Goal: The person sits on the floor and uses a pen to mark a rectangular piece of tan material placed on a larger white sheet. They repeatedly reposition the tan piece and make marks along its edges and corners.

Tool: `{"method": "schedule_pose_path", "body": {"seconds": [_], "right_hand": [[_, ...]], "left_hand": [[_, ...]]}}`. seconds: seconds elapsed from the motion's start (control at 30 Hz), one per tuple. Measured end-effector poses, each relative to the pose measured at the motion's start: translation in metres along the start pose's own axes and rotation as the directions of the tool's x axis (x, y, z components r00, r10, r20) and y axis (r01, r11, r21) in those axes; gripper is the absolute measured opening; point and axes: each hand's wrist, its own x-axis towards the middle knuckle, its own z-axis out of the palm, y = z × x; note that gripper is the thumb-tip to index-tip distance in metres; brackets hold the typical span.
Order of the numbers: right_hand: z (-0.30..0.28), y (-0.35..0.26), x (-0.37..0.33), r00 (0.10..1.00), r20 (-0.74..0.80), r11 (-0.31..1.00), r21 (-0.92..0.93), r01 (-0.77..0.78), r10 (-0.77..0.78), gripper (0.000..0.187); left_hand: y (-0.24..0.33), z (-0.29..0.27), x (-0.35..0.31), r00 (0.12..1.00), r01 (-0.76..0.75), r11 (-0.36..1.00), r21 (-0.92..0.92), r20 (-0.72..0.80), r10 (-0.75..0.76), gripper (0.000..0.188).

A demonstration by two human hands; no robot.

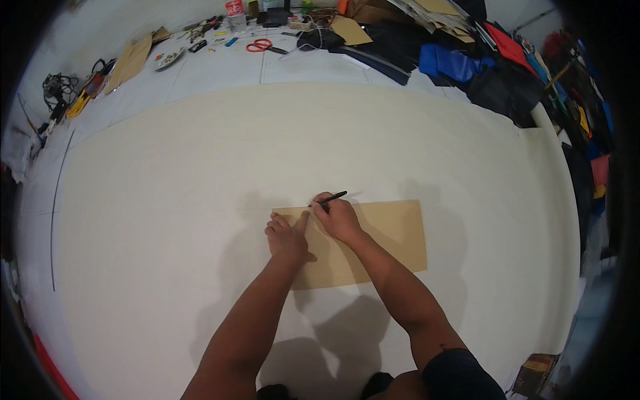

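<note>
Forearms: both reach in from the near side, with a dark sleeve (457, 377) on the right one.
Card: the tan, oblong card (390, 233) lies flat on the pale sheet (173, 153), its long sides running left to right.
Left hand: the left hand (288, 240) is over the card's left end; its grip is spread, thumb and index well apart, closed on nothing, the index reaching to the far edge.
Right hand: the right hand (339, 218) is over the far edge, right of the left hand, its grip pinched around a black pen (337, 196).
Pen: slanted, tip down by the card's far edge, near the left index; whether it touches, I can't tell from here.
Done so far: the card is down flat and the pen is at its edge; I can make out no marks around it.
Left over: by my judgement it's early, with most of the card's edge unmarked, though the hands hide part of it.
Right side: the sheet ends in a curled roll (565, 183).
Far side: red-handled scissors (259, 45), a bottle (235, 17) and a heap of dark and blue material (453, 61).
</note>
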Motion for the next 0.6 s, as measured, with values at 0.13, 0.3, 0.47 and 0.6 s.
{"method": "schedule_pose_path", "body": {"seconds": [0.13, 0.3, 0.47, 0.6], "right_hand": [[-0.031, 0.03, -0.006, 0.98, -0.036, 0.98, -0.043, -0.195, 0.193, 0.029], [-0.088, 0.074, -0.026, 0.957, -0.233, 0.984, 0.073, -0.162, 0.175, 0.029], [-0.076, 0.073, -0.021, 0.974, -0.17, 0.988, 0.019, -0.151, 0.152, 0.033], [-0.058, 0.068, -0.011, 0.989, -0.095, 0.994, 0.012, -0.11, 0.111, 0.036]], "left_hand": [[0.007, -0.006, 0.0, 0.998, -0.057, 0.993, 0.1, -0.008, 0.058, 0.125], [0.007, 0.009, 0.022, 0.969, -0.246, 0.96, 0.135, 0.019, 0.246, 0.123], [0.015, -0.013, 0.014, 0.957, -0.289, 0.957, 0.022, 0.039, 0.288, 0.126], [0.026, -0.026, 0.013, 0.952, -0.291, 0.955, 0.054, 0.112, 0.283, 0.127]]}}
